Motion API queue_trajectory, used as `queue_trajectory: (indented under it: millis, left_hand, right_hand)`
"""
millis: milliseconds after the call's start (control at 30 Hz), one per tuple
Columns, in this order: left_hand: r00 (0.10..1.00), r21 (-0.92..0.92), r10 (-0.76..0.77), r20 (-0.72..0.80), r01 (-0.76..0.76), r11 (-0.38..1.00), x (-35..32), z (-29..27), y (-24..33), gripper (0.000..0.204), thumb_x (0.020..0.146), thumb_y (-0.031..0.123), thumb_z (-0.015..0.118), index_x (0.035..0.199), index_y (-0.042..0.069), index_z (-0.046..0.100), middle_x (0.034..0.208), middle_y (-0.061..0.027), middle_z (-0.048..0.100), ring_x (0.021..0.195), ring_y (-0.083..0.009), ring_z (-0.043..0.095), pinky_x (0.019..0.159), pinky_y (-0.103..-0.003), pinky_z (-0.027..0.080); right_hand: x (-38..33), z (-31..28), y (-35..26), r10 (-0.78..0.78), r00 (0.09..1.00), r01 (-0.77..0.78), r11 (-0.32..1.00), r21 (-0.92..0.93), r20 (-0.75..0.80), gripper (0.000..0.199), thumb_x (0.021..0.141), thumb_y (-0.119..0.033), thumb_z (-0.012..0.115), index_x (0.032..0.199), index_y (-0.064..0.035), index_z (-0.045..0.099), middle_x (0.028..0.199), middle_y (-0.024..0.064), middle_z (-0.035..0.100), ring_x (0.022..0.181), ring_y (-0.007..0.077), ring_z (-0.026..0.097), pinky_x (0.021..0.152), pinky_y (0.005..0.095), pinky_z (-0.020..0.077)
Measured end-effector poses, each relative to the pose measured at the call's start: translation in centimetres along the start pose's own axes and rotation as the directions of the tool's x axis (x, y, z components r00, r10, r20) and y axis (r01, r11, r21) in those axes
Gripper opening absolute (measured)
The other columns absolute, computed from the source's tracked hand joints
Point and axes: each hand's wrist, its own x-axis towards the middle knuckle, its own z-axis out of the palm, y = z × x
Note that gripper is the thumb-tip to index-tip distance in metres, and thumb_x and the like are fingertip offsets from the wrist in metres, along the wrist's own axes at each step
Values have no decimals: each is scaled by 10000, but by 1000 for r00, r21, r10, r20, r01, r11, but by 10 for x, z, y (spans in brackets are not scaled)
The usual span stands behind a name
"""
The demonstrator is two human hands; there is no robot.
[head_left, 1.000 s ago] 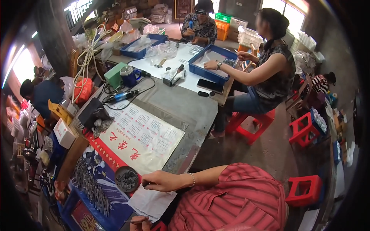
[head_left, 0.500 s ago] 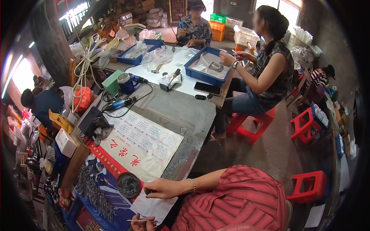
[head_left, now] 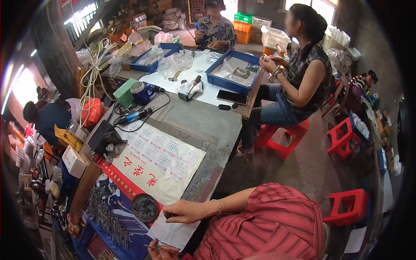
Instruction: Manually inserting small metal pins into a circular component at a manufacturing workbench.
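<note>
1. The right hand [head_left: 184, 212] rests flat on a white paper sheet [head_left: 173, 232], fingertips beside a round dish of small metal parts [head_left: 144, 207].
2. The left hand [head_left: 161, 250] pinches a thin metal pin [head_left: 152, 247].
3. A calendar sheet [head_left: 158, 162] covers the table [head_left: 203, 125].

Matt paper sheet [head_left: 173, 232], metal pins in dish [head_left: 144, 207], glossy plastic stool [head_left: 349, 208].

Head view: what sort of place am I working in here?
Likely a small hand-assembly workshop: a long work table with blue parts trays, a round dish of small metal pieces, and seated co-workers on red plastic stools.
</note>
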Motion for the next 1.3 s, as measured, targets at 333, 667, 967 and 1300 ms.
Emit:
queue_trajectory:
  millis: [333, 667, 967, 1300]
  left_hand:
    - [996, 94, -80, 41, 76, 993, 10, 18, 5, 301, 946, 100, 459, 1189, -70, 511, 753, -83, 610, 648, -118, 524, 593, -231, 405]
    - [985, 113, -104, 139, 88, 990, 35, 61, -2, 335, 943, 97, 491, 1245, -43, 457, 809, -74, 618, 613, -96, 522, 569, -206, 420]
    - [967, -24, -155, 200, 163, 986, 53, 89, -9, 227, 983, 170, 467, 1151, 26, 520, 777, -39, 583, 626, -77, 492, 583, -189, 398]
    - [973, 74, -141, 183, 129, 989, 44, 86, -6, 155, 956, 98, 493, 1062, 8, 561, 791, -49, 582, 626, -88, 494, 556, -197, 391]
  right_hand:
    - [-3, -14, -1, 14, 1000, -14, 1000, -3, -21, 177, 888, -131, 595, 873, -14, 463, 679, 130, 516, 618, 291, 516, 589, 373, 406]
    - [-9, -51, 13, 37, 997, -30, 995, 93, -73, 198, 879, -153, 597, 872, -1, 471, 685, 157, 542, 635, 322, 544, 601, 380, 424]
    - [-15, -68, 19, 25, 996, -14, 992, 127, -85, 195, 893, -153, 596, 855, -16, 462, 651, 120, 505, 585, 252, 499, 563, 353, 406]
    - [-16, -64, -1, 66, 982, -47, 993, 107, -177, 197, 880, -152, 614, 858, -17, 472, 617, 92, 475, 563, 163, 465, 533, 328, 386]
